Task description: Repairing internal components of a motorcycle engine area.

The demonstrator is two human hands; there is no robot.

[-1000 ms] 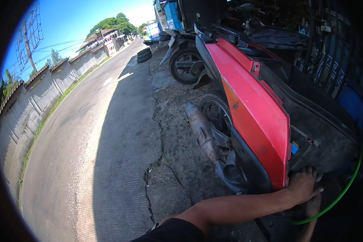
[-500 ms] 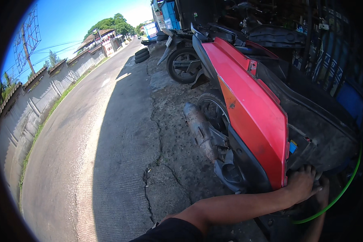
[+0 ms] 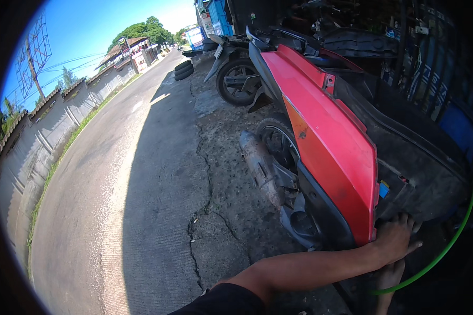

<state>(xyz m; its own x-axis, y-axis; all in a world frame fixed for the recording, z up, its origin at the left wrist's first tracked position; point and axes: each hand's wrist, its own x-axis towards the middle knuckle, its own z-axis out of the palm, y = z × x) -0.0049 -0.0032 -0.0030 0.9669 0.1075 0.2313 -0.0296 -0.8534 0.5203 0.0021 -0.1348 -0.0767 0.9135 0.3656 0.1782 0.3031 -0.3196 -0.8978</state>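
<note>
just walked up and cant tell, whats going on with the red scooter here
A person is reaching across to a red scooter parked on cracked concrete beside a road. The left hand rests against the lower edge of the red side panel, where it meets the dark underbody. The right hand is just below it, mostly hidden, next to a green hose. Whether either hand grips anything cannot be made out. Another motorbike stands farther back.

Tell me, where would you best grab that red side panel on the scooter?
Probably along its lower front edge, from underneath. The red panel tapers to a free bottom corner there, where the left hand already grips it. Its broad face is smooth and sloped, offering no hold, and the exhaust crowds the rear.
</note>
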